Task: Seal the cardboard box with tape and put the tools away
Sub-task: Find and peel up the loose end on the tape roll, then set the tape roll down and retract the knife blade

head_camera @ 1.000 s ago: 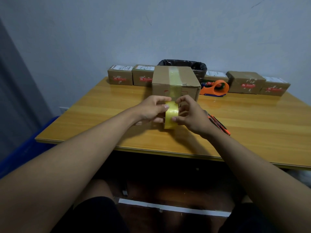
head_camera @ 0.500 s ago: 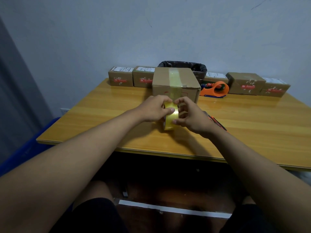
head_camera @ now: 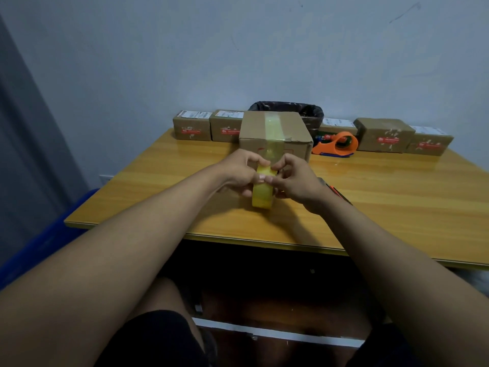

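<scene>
Holding a yellowish roll of tape [head_camera: 262, 190] on edge above the wooden table [head_camera: 397, 197], the person grips it from both sides: the left hand [head_camera: 239, 172] has its fingers curled round the left face, the right hand [head_camera: 293, 178] pinches the right face, and the two thumbs meet on top of the roll. The roll sits just in front of the cardboard box [head_camera: 275, 136], which stands near the middle of the table with a strip of tape [head_camera: 272, 128] already running across its top and down its near face.

This looks like the step between sealing and tidying: either the thumbs are feeling for the loose end of the roll to lay another strip, or the roll is about to be set aside; I cannot tell which. If another strip is wanted, the next move calls for lifting the tape end cleanly without it folding back on itself. An orange tape dispenser [head_camera: 337, 144] rests to the right of the box, and an orange-and-black cutter [head_camera: 341, 196] lies half hidden by the right wrist; both are not yet put away.
</scene>
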